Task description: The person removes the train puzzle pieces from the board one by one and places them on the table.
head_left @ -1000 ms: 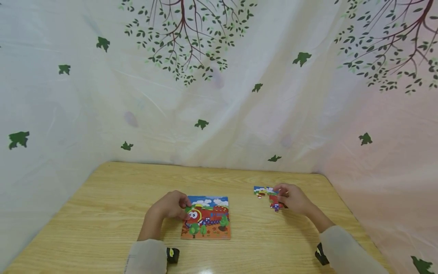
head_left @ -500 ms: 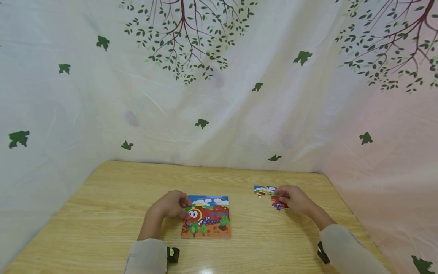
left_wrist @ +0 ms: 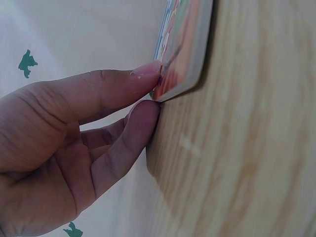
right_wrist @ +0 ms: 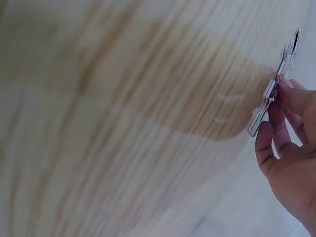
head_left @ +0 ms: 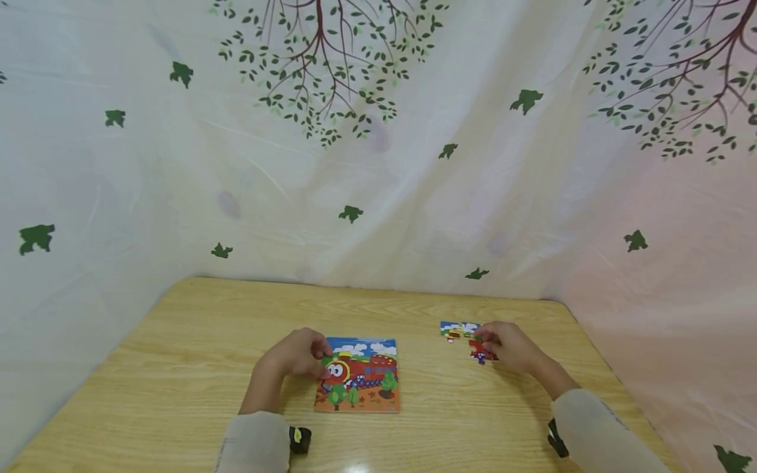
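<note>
A square picture board [head_left: 372, 402] showing a red cartoon train lies flat on the table, left of the middle. My left hand [head_left: 298, 353] holds its left edge; in the left wrist view the thumb [left_wrist: 113, 89] lies on the printed face and the other fingers sit at the edge. Farther right, my right hand [head_left: 510, 345] pinches a red puzzle piece [head_left: 476, 348] with a purple knob at its lower side. Blue-and-white sky pieces [head_left: 451, 328] lie just beyond, to its left. From the right wrist, the pieces [right_wrist: 269, 94] appear edge-on at the fingertips.
The wood-grain table [head_left: 207, 348] runs back to a pale cloth curtain [head_left: 266, 164] printed with branches and green leaves. Both wrists wear a black strap, such as the left strap [head_left: 300, 439], near light sleeves.
My right hand has shifted slightly to the right, and the red puzzle piece has moved with it. My left hand and the picture board stay in place.
</note>
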`<state>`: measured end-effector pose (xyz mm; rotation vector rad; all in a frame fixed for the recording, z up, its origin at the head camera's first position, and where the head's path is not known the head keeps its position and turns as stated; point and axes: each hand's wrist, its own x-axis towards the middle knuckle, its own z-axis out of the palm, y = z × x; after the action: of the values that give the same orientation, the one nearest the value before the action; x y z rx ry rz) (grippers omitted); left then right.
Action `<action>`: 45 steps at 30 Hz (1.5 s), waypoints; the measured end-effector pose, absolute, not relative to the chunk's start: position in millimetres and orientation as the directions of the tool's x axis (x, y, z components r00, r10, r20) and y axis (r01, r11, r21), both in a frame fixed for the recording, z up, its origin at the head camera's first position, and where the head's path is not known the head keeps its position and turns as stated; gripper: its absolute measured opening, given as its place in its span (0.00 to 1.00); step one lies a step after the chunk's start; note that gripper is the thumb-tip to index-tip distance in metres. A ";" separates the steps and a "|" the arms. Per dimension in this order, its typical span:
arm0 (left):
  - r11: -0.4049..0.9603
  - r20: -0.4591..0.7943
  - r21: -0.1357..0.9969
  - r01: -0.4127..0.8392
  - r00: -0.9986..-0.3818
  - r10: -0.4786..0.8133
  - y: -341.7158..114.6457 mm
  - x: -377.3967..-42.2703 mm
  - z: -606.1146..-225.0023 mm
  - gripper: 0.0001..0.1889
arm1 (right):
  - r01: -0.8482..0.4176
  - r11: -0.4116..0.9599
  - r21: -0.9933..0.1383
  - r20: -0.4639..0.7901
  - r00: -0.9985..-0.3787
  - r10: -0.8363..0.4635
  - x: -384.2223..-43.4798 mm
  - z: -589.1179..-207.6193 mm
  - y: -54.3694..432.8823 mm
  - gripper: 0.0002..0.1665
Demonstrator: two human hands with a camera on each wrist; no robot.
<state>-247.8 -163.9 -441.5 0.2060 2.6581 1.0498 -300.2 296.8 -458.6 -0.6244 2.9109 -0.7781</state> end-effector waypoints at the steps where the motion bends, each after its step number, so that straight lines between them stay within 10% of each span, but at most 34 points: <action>1: 0.727 -0.201 0.686 0.032 -0.952 0.231 -164.1 -247.5 -441.3 0.13 | -0.376 0.787 -0.489 0.048 -0.913 -0.406 -300.2 -458.7 296.4 0.11; 45: 0.712 -0.190 0.700 0.051 -0.948 0.255 -165.2 -247.6 -440.8 0.13 | -0.588 0.663 -0.463 0.102 -0.778 -0.620 -309.2 -441.0 207.2 0.12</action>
<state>-247.6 -165.2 -440.8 0.2425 2.6464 1.0701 -309.2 207.2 -441.0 -1.0204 2.8054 -0.7458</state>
